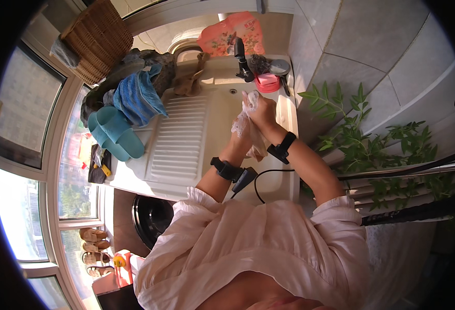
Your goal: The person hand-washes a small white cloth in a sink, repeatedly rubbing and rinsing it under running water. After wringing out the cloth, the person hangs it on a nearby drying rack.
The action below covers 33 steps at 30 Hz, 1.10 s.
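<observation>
My left hand [242,133] and my right hand [262,112] are pressed together over the basin of a white laundry sink [221,110]. Bunched between them is a wet, pale cloth [257,145], its end hanging below my fingers. White suds [252,100] cover parts of both hands. Left of them is the sink's ribbed washboard [179,135]. Beyond my hands stands a black faucet [243,69]. Beside it, a pink bar of soap [267,79] rests in a red soap dish [268,86]. What exactly the cloth is, I cannot tell.
A brown cloth [188,83] lies at the washboard's far end. Blue slippers [117,133], a blue striped towel [138,97] and a wicker basket [97,42] stand along the left. A dark scouring pad [259,64] sits by the faucet. Leafy plants [367,139] border the right side.
</observation>
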{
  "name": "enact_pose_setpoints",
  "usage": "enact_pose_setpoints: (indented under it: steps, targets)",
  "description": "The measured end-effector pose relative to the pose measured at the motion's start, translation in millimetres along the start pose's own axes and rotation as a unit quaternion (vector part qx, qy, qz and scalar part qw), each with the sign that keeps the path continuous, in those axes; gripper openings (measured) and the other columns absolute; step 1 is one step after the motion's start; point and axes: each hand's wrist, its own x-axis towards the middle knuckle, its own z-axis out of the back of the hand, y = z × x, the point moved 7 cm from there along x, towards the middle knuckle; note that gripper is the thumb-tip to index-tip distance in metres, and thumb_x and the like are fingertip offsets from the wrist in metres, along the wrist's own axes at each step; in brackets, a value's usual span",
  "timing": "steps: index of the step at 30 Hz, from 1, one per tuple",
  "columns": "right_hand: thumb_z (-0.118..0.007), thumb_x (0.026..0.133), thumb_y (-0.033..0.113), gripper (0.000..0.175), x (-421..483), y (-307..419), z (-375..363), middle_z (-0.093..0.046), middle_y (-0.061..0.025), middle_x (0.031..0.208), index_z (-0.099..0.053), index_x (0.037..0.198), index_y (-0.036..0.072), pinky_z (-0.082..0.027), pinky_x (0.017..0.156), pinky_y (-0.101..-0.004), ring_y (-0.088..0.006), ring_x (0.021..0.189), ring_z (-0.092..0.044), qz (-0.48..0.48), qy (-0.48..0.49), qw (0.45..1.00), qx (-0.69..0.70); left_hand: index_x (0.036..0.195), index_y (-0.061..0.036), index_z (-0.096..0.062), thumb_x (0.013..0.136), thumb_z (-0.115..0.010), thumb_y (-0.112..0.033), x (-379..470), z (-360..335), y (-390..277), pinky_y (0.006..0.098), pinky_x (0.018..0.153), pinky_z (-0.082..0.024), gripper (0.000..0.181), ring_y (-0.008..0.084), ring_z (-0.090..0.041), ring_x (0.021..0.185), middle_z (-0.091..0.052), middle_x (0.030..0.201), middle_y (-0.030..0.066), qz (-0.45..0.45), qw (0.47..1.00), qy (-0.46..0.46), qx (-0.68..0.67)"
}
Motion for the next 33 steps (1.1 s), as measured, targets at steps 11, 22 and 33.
enact_pose_setpoints:
  steps: [11, 22, 33]
  targets:
    - [-0.064, 0.079, 0.019, 0.026, -13, 26, 7, -0.05, -0.0156, 0.051, -0.051, 0.061, 0.005, -0.042, 0.045, -0.0381, -0.0341, 0.048, -0.052, 0.153, 0.012, 0.983, 0.096, 0.111, -0.0038, -0.047, 0.084, -0.053, -0.028, 5, 7, 13, 0.0319, 0.072, -0.044, 0.037, 0.0213, -0.053, 0.081, -0.056, 0.09, 0.0104, -0.034, 0.977, 0.166, -0.127]
    - [-0.062, 0.083, 0.025, 0.029, 13, -93, -36, -0.046, 0.0021, 0.057, -0.052, 0.063, 0.006, -0.035, 0.052, -0.0254, -0.0067, 0.056, -0.041, -0.297, 0.079, 0.878, 0.366, 0.1, -0.0026, -0.056, 0.08, -0.061, -0.039, -16, 4, -29, 0.0257, 0.058, -0.047, 0.042, 0.0133, -0.056, 0.064, -0.059, 0.08, 0.0062, 0.253, 0.956, 0.126, 0.081]
    - [-0.074, 0.07, 0.035, 0.066, 21, -81, -12, -0.06, -0.0169, 0.104, -0.049, 0.116, -0.007, -0.044, 0.083, -0.0303, -0.0211, 0.094, -0.058, -0.111, 0.319, 0.93, 0.145, 0.092, -0.0008, -0.059, 0.076, -0.058, -0.01, -5, 34, -70, 0.0196, 0.059, -0.041, 0.018, 0.0065, -0.053, 0.067, -0.059, 0.076, -0.0004, 0.127, 0.974, 0.145, 0.123]
